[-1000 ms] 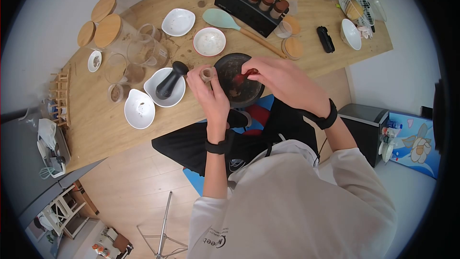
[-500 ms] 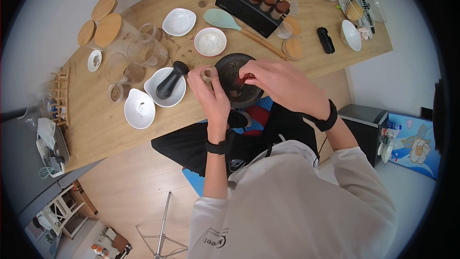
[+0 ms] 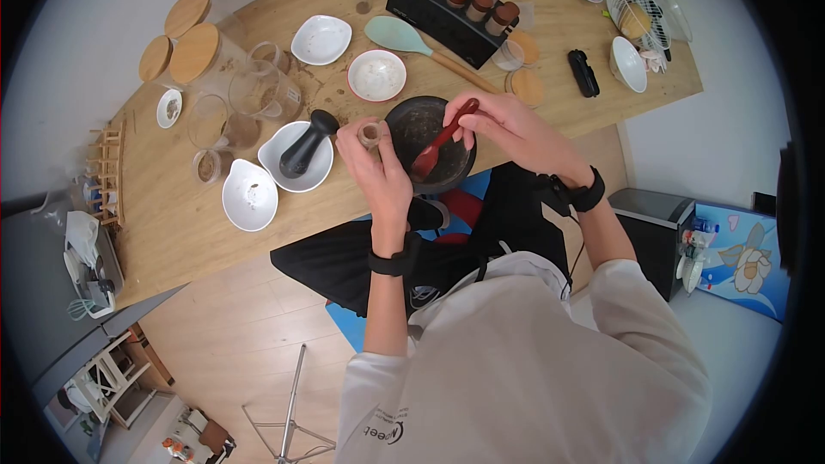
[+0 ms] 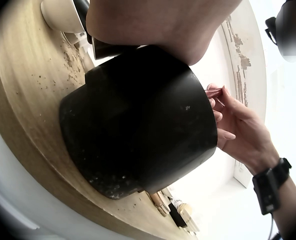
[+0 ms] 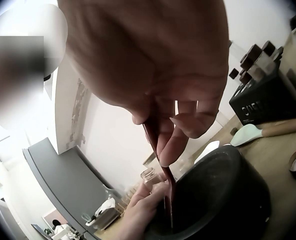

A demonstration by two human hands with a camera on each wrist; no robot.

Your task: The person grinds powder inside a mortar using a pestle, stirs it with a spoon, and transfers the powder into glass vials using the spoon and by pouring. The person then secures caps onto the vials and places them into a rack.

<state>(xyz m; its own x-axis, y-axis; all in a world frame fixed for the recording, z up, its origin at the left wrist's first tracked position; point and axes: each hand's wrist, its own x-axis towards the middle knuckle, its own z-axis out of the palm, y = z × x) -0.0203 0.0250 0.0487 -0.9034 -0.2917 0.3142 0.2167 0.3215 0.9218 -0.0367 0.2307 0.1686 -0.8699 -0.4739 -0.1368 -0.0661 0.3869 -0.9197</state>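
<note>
My left hand [image 3: 384, 179] holds a small open glass jar [image 3: 369, 132] upright, right at the left rim of a black mortar [image 3: 406, 114]. My right hand [image 3: 520, 131] pinches the handle of a dark red spoon [image 3: 442, 139]. The spoon slants down into the mortar, its bowl low over the near left inside. Brown residue coats the mortar's inner wall. In the right wrist view, thumb and fingers meet on the spoon's handle [image 5: 163, 159], and the jar's clear mouth [image 5: 149, 173] shows behind it. From the left wrist, the mortar's dark outer wall [image 4: 138, 125] hides the spoon's bowl.
Left of my hands, a black pestle [image 3: 302, 155] leans in a white bowl [image 3: 272, 153]. Beyond the mortar are a red-rimmed bowl [image 3: 376, 76], a mint spatula [image 3: 397, 33] and a black rack [image 3: 438, 13] of brown-capped jars. Wooden-lidded canisters [image 3: 194, 53] stand far left.
My right hand has turned and drawn slightly back to the right, so the spoon's handle now shows. The spoon's bowl lies nearer the mortar's front left. My left hand and the jar have barely moved.
</note>
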